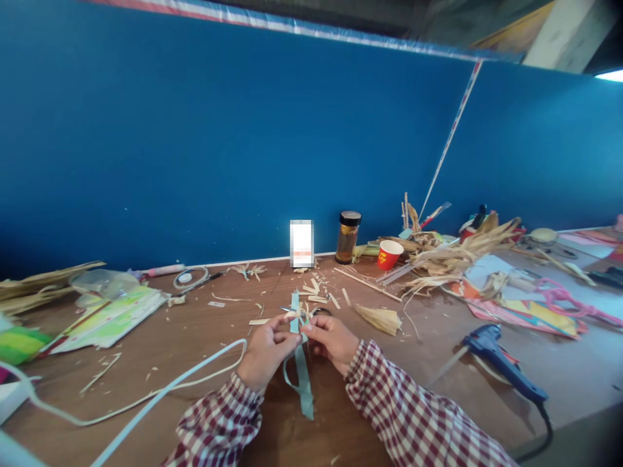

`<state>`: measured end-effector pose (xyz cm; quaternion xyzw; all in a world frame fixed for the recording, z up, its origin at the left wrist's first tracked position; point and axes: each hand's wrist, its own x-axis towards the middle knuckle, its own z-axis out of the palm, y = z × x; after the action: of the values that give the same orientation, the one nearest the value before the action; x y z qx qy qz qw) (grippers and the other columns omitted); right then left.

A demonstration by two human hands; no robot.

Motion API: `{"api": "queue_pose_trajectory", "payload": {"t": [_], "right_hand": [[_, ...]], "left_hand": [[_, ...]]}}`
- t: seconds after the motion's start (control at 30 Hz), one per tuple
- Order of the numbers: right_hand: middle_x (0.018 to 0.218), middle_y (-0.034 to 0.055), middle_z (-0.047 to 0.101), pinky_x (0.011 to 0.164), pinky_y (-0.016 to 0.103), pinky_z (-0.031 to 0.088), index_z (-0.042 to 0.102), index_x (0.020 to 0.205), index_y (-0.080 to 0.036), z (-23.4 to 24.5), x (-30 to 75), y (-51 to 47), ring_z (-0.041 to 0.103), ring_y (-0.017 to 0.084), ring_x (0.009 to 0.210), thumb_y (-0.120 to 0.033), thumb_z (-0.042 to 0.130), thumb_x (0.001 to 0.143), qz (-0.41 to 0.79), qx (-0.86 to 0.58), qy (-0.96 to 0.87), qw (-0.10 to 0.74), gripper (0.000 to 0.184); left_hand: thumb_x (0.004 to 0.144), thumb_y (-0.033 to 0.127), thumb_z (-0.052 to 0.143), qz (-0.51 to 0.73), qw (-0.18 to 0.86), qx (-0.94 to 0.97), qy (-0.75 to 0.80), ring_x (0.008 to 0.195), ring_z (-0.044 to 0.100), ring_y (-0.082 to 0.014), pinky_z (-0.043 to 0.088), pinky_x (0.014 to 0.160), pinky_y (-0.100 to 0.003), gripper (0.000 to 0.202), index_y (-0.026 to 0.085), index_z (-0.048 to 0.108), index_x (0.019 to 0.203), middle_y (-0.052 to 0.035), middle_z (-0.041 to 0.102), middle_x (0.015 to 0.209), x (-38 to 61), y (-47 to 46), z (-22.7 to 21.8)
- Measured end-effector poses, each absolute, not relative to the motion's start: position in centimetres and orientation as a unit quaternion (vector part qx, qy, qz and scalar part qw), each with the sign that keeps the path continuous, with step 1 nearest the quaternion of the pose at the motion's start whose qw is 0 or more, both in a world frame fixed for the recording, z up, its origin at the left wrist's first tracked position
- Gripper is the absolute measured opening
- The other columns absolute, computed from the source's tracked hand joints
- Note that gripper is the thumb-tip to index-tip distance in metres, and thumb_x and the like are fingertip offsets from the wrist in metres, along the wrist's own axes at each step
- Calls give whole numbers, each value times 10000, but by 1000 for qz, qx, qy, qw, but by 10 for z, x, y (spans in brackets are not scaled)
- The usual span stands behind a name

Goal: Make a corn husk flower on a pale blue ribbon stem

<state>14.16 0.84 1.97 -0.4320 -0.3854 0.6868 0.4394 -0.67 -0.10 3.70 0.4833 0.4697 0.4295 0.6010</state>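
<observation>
Both hands meet over the middle of the table, fingers pinched close together. Between their fingertips is a small bundle of pale husk strips (305,315), with a light blue ribbon (304,383) at it, whose tail hangs down toward the table's front. My left hand (270,349) is closed on the bundle from the left. From the right, my right hand (335,338) pinches the same bundle. Which fingers press on ribbon and which on husk is hard to make out. Just behind my right fingers shows a dark loop, perhaps a scissors handle (322,312).
Husk scraps (316,288) lie behind my hands. A dark-lidded jar (348,237) and a red paper cup (389,254) stand by the blue partition (243,130). Right are dried husks (452,250) and a blue glue gun (503,363); a white cable (160,389) crosses the left.
</observation>
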Motion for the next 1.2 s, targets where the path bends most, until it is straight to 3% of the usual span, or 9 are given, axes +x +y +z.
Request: {"api": "queue_pose_trajectory", "payload": {"t": [0.3, 0.47, 0.7, 0.83, 0.97, 1.2], "right_hand": [[550, -59, 480, 408, 161, 231, 538, 632, -150, 22, 141, 8, 378, 38, 474, -406, 770, 530, 713, -387, -361, 461, 361], [539, -64, 478, 405, 148, 249, 543, 650, -148, 22, 141, 8, 408, 35, 471, -399, 777, 518, 717, -403, -349, 448, 368], [478, -59, 492, 391, 165, 245, 558, 653, -142, 18, 142, 9, 387, 37, 415, -448, 738, 544, 654, -453, -411, 446, 371], [482, -62, 488, 397, 175, 252, 556, 658, -144, 16, 141, 10, 383, 40, 413, -451, 738, 543, 649, -450, -412, 453, 374], [486, -62, 476, 400, 171, 249, 532, 637, -149, 18, 141, 9, 382, 44, 430, -445, 736, 554, 658, -431, -409, 463, 369], [481, -64, 478, 383, 178, 248, 553, 647, -160, 16, 141, 8, 375, 46, 404, -461, 707, 589, 627, -453, -458, 439, 344]], "left_hand": [[620, 320, 664, 457, 524, 519, 497, 599, 591, -148, 437, 568, -245, 479, 128, 527, 1038, 0, 630, 625, -4, -2, 37], [688, 312, 604, 469, 468, 564, 492, 600, 591, -153, 447, 582, -258, 331, 145, 557, 970, -5, 628, 629, -2, -2, 28], [694, 310, 600, 441, 317, 639, 545, 727, 619, -195, 457, 702, -298, 139, 196, 668, 736, -46, 688, 769, -8, -8, 36], [696, 312, 598, 464, 411, 589, 518, 640, 612, -173, 476, 633, -288, 150, 173, 633, 742, -39, 667, 692, -2, -8, 34], [607, 331, 683, 459, 524, 517, 498, 556, 577, -142, 462, 546, -252, 236, 154, 617, 749, -15, 637, 610, 1, -5, 34], [600, 353, 679, 394, 519, 558, 514, 477, 515, -116, 407, 472, -221, 204, 160, 644, 656, 4, 605, 551, -11, -1, 35]]}}
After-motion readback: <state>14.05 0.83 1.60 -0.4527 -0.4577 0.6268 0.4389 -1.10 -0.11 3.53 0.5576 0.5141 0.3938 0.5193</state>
